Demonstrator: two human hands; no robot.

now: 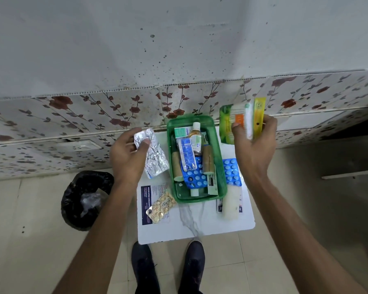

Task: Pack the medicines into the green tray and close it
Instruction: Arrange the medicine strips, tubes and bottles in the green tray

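The green tray (221, 166) stands open on a small white table (210, 225), holding a bottle, tubes, rolls and a blue blister strip. My left hand (128, 158) is shut on silver foil strips (155, 158), held just left of the tray. My right hand (253, 145) grips a bundle of green, white and yellow sachets (240, 119) above the tray's right far corner. On the table lie a yellow-pill blister (162, 206) on a dressing packet (149, 200), a blue blister strip (232, 171) and a white pack (231, 202) right of the tray.
A black bin bag (85, 200) sits on the floor left of the table. A floral-papered wall (72, 124) runs behind the table. My shoes (168, 268) stand at the table's near edge. A shelf edge (348, 174) shows at the right.
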